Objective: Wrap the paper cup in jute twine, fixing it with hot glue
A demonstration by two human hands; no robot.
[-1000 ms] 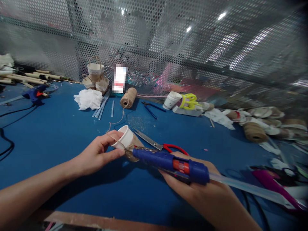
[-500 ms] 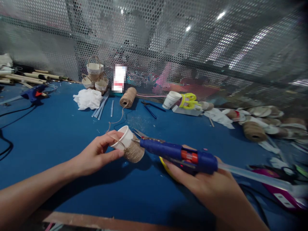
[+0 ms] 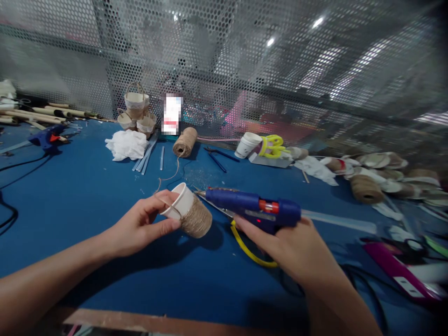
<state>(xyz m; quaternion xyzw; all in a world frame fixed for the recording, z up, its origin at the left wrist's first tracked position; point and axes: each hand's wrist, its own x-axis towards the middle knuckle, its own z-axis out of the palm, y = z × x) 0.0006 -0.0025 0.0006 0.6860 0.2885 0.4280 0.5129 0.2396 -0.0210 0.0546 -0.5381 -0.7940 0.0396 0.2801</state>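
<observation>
Our left hand's fingers pinch the twine-wrapped paper cup by its rim above the desk, base slanting near right. Our right hand grips the glue gun, nozzle pointing left, just beside the cup's far side.

Far side: metal wall, grey, punched with small round holes, spanning left to right. Rail runs across wall, sloping lower toward right. Below rail at far left, plainer grey panel. Pink and red patches show dimly through holes, right of middle. Bright spots of light high up; long pale streaks at right. Blue tabletop in front, soft shadows on near part; brown strip along near edge.
</observation>
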